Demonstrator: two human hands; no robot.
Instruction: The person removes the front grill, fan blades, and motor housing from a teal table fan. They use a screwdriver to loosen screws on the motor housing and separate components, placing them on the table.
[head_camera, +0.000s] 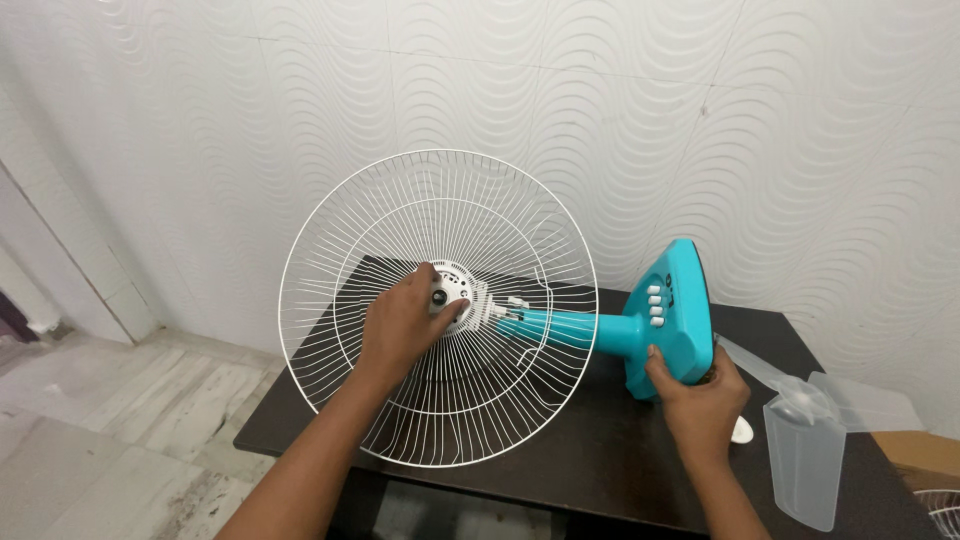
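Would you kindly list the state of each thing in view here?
Fan: lying on its side on the dark table, blades off.
Wire guard: mounted at the motor end, standing on edge.
Left hand: fingers on the guard's hub.
Right hand: gripping the turquoise base.
Translucent blades: lying loose, right.

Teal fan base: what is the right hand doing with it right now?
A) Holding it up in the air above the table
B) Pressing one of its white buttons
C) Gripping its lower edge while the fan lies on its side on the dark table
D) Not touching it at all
C: the right hand clasps the lower edge of the teal fan base, which lies sideways on the dark table, the fingers below the white buttons.
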